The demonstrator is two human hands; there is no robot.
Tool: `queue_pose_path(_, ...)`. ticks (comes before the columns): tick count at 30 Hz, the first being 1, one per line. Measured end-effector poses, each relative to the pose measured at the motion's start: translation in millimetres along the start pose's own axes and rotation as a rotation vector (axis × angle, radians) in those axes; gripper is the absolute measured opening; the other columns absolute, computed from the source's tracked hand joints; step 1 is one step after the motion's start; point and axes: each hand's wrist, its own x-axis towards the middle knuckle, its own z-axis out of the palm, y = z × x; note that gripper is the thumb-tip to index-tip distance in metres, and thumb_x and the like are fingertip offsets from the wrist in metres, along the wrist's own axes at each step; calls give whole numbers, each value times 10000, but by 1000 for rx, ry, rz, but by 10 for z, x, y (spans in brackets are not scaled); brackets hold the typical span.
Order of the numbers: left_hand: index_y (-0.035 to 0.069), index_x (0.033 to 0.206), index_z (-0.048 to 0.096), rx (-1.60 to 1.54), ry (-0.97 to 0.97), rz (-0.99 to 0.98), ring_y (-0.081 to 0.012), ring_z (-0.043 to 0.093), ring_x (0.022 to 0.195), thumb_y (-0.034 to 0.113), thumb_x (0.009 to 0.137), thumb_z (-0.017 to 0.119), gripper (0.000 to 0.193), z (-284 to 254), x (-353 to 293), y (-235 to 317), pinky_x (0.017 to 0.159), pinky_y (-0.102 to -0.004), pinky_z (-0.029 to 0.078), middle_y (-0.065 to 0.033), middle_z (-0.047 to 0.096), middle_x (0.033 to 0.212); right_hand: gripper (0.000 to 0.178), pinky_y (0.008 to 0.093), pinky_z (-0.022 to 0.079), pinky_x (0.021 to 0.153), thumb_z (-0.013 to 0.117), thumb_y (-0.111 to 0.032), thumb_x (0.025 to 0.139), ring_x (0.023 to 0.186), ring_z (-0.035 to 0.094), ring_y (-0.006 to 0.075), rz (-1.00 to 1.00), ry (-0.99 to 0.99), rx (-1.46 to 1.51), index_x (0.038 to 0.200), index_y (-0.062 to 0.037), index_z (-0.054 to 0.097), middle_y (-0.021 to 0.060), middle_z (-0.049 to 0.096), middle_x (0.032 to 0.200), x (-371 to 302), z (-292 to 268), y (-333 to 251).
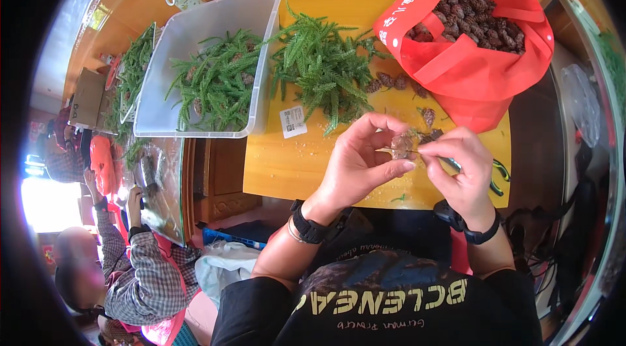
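Note:
Above the yellow table's near half, my left hand pinches a brown pine cone between thumb and fingers. Against the cone's right side, my right hand has thumb and forefinger pressed together on a thin dark strand, perhaps wire, that crosses the cone. Partly covered by the right hand, pliers with black and yellow handles lie on the table. Beyond my hands, several loose pine cones rest beside a heap of green artificial sprigs.
At the far right stands a red bag full of pine cones. Left of the heap, a translucent bin holds sprigs with cones. A white label card lies on the yellow table. Another person in a checked sleeve works at the left.

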Motion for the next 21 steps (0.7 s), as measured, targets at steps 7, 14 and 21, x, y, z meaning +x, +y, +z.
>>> queue_pose_path(7, 27, 1003, 458, 231, 13, 186, -101, 523, 878, -90, 677, 701, 423, 7, -10, -28, 764, -243, 486, -36, 437, 991, 249, 247, 423, 510, 659, 81, 634, 590, 529, 158, -77, 79, -68, 840, -58, 662, 55, 554, 711, -30, 43, 5)
queue_pose_path(14, 40, 1020, 461, 124, -27, 167, -103, 537, 932, -71, 696, 698, 416, 26, -7, -63, 775, -250, 510, -28, 466, 999, 261, 255, 421, 498, 669, 70, 622, 582, 519, 163, -114, 120, -113, 840, -73, 658, 44, 550, 691, -58, 70, -7)
queue_pose_path(21, 29, 1017, 489, -26, -55, 119, -135, 534, 946, -15, 669, 740, 431, 10, -14, -71, 738, -259, 500, -100, 531, 1052, 249, 274, 430, 548, 642, 84, 608, 617, 532, 198, -122, 117, -168, 822, -43, 629, 65, 545, 697, -75, 53, -48)
